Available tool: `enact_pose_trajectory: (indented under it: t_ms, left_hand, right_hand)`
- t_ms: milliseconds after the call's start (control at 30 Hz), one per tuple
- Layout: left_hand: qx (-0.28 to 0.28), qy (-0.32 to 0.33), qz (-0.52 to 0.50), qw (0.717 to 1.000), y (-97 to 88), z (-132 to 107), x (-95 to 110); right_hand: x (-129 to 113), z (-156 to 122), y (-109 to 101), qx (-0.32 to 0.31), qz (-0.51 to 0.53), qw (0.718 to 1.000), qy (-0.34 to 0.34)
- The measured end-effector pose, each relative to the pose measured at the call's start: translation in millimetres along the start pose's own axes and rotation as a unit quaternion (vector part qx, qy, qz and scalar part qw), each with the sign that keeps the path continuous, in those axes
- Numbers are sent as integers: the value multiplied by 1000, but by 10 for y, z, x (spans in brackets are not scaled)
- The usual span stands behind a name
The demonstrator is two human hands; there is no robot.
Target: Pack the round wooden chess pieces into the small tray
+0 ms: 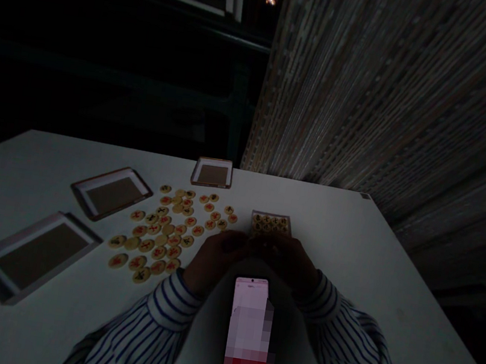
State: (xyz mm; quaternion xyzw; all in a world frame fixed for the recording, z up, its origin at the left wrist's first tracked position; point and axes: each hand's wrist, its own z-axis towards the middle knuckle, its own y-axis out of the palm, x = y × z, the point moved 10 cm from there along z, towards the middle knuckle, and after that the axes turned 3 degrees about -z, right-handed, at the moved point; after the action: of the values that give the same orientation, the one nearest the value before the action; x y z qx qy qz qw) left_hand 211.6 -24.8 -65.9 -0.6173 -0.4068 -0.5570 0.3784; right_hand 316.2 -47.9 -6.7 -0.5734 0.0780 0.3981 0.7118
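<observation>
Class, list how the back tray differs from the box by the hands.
The back tray is empty; the box holds round pieces. The back tray lies apart from the hands; the box sits right at the left hand and right hand. Both are rectangular and rest on the white table.

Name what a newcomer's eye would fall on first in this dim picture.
The lit phone glows at the near edge, between striped sleeves. Beyond it the left hand and right hand meet at a small box of pieces. Left of them, round yellow game pieces lie scattered on the white table.
</observation>
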Motion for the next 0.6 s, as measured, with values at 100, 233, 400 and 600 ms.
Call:
enact_pose_trajectory:
  t_ms: [100, 233, 400, 600]
  left_hand:
    - [-19, -8, -20, 1000, 44, -5, -19]
    - [-41, -3, -26, 999, 112, -18, 43]
    - [-43, 9, -19, 999, 142, -16, 88]
    - [-25, 23, -13, 999, 132, -5, 97]
  right_hand:
    - [14, -4, 0, 2, -1, 1000, 2]
    - [6, 0, 6, 6, -11, 1000, -10]
    - [-10, 2, 22, 14, -20, 999, -41]
    - [27, 14, 77, 7, -58, 997, -45]
